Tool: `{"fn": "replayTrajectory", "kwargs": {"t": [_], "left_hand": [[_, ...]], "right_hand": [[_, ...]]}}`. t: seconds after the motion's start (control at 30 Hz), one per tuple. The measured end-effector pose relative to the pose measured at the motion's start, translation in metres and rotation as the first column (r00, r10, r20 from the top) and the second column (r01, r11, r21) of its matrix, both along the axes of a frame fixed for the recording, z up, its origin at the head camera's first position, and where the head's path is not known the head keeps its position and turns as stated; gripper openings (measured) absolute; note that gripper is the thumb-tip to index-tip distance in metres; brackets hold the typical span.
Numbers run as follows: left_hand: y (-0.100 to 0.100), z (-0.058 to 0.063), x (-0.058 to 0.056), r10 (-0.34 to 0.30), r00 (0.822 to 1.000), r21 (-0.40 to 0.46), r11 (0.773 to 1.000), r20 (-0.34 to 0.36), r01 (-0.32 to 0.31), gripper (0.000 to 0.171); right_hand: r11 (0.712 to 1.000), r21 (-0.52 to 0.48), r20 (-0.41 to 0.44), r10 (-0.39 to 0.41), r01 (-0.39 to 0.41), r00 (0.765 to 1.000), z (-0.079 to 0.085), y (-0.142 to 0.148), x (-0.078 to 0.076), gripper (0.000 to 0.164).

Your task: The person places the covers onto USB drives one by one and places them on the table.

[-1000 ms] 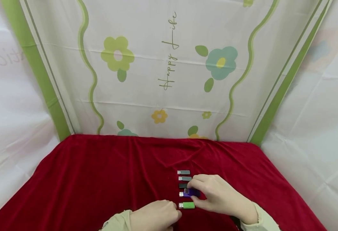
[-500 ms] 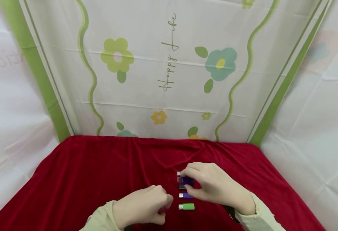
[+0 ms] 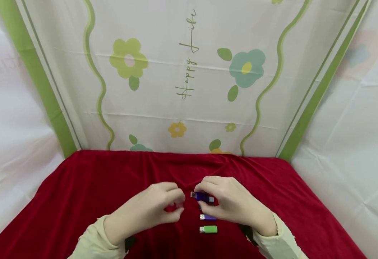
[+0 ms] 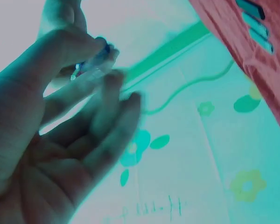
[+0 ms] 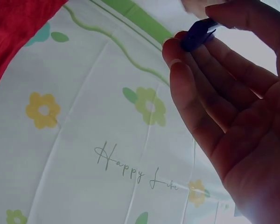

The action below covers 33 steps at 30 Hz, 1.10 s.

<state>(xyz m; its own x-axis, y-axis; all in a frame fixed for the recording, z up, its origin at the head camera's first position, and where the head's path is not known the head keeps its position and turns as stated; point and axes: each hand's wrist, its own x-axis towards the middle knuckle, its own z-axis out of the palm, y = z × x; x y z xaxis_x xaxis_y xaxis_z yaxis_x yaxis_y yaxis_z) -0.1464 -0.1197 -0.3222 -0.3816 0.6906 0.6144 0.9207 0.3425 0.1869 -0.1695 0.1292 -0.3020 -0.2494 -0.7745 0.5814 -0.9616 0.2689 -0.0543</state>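
Note:
My right hand (image 3: 232,201) pinches a dark blue USB flash drive (image 3: 202,196) between thumb and fingers, its metal plug pointing left. The same blue drive (image 5: 197,35) shows at the fingertips in the right wrist view. Facing it is my left hand (image 3: 150,207), fingers loosely curled, with a gap between thumb and fingers and nothing seen in it. Below the right hand lie a purple flash drive (image 3: 208,217) and a green one (image 3: 210,229), plugs to the left. A dark drive (image 4: 250,8) and two grey drives (image 4: 255,23) show in the left wrist view, mostly hidden in the head view.
A red velvet cloth (image 3: 111,187) covers the table, with shallow folds. Behind it hangs a white curtain (image 3: 160,90) printed with flowers and lettering. White fabric walls (image 3: 347,144) with green edging close in both sides.
My right hand has carried the blue drive away from me along the row and then slightly left. From beside the green drive, my left hand has moved forward, its fingers loosening apart.

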Motion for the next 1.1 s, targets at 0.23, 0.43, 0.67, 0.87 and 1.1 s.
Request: {"fn": "replayTrajectory", "kwargs": {"t": [0.23, 0.43, 0.67, 0.87, 1.1], "left_hand": [[-0.006, 0.017, 0.000, 0.056, 0.991, 0.190, 0.981, -0.122, -0.032, 0.026], [0.001, 0.016, 0.002, 0.043, 0.995, 0.216, 0.976, -0.092, -0.023, 0.028], [0.004, 0.011, 0.002, 0.078, 0.995, 0.248, 0.967, -0.057, -0.061, 0.022], [0.007, 0.007, 0.003, 0.081, 0.996, 0.244, 0.967, -0.030, -0.071, 0.016], [0.011, 0.005, 0.004, 0.085, 0.996, 0.249, 0.966, -0.030, -0.074, 0.016]], "right_hand": [[1.000, -0.012, -0.031, 0.020, -0.020, 0.999, 0.002, 0.001, -0.002, 0.024], [0.998, -0.048, -0.065, 0.026, -0.029, 0.998, 0.005, 0.009, -0.002, 0.031], [0.999, -0.042, -0.083, 0.013, -0.016, 0.996, 0.009, 0.011, -0.003, 0.026], [0.999, -0.042, -0.095, 0.016, -0.020, 0.995, 0.011, 0.011, -0.001, 0.026], [0.998, -0.053, -0.091, 0.019, -0.024, 0.996, 0.009, 0.011, 0.002, 0.025]]}}
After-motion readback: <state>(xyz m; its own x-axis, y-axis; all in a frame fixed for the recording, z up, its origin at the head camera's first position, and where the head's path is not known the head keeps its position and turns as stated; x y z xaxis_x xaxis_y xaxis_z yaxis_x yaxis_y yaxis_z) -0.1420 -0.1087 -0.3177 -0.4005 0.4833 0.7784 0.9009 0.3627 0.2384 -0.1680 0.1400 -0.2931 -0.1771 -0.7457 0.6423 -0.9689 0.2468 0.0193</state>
